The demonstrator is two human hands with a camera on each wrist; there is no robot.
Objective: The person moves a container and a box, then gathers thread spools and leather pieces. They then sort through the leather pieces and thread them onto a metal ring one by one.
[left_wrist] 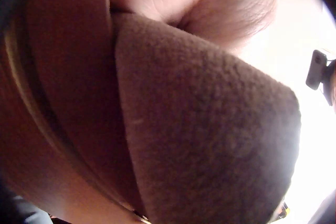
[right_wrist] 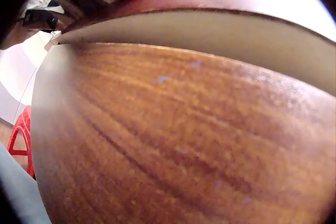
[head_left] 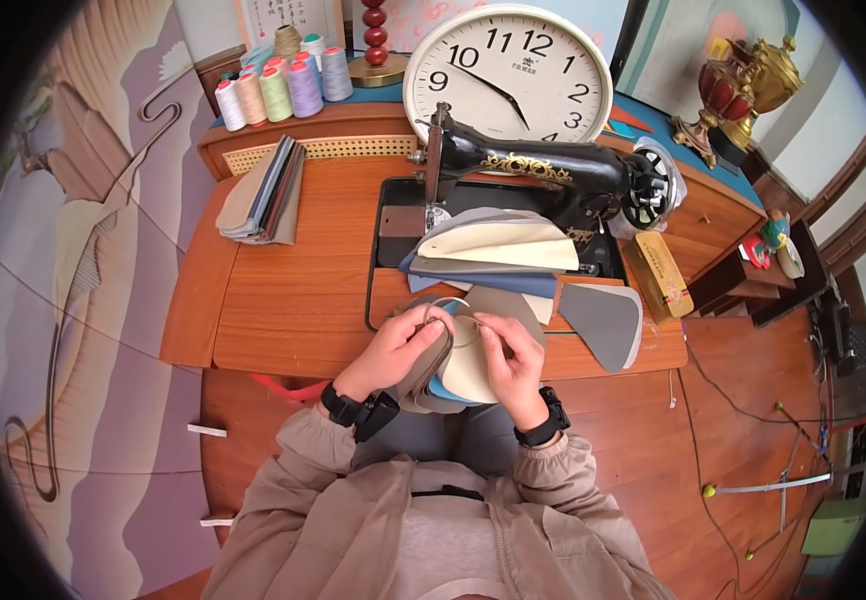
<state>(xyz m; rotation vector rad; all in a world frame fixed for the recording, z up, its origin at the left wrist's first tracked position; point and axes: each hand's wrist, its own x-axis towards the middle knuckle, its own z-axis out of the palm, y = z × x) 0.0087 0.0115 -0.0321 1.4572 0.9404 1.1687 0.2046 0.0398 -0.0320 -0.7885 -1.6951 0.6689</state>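
Note:
In the head view, a thin pale ring [head_left: 450, 301] runs between my two hands over the table's front edge. My left hand [head_left: 393, 350] pinches it at the left, close to a brown swatch. At the right, my right hand [head_left: 515, 365] pinches the ring between thumb and index finger. Cream, blue and brown fabric swatches [head_left: 468, 372] hang fanned below the fingers. The left wrist view has a fuzzy brown swatch [left_wrist: 205, 124] right by the palm, hiding the fingertips. Mostly wooden table edge [right_wrist: 184, 119] fills the right wrist view.
Behind the hands, more swatches [head_left: 498, 245] lie against a black sewing machine [head_left: 553, 165]. A grey swatch [head_left: 601, 322] and a yellow tin [head_left: 661, 275] lie right. A swatch stack [head_left: 265, 195], thread spools [head_left: 278, 90] and a large clock [head_left: 503, 70] stand farther back.

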